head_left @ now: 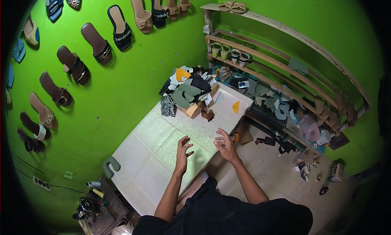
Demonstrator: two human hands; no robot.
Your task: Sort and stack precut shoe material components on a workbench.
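Observation:
Both hands are raised over the near right side of a pale, glittery-topped table (pixel 140 133). My left hand (pixel 183 155) has its fingers apart and slightly curled, with nothing in it. Level with it and nearer the table's right edge, my right hand (pixel 226 145) is also spread and bare. Beyond the hands, a heap of material scraps (pixel 185 94) in green, black, white and zebra print lies on the far end of the table. A brown scrap (pixel 207 115) and a yellow piece (pixel 236 107) lie closest to my hands.
Sandals (pixel 96 43) hang in a row on the green wall. A wooden rack (pixel 281 58) holds shoes and more scraps at the right. Dark offcuts (pixel 277 143) litter the floor (pixel 252 166). A bent green piece (pixel 110 167) sits at the table's left edge, near a cluttered sewing machine (pixel 86 205).

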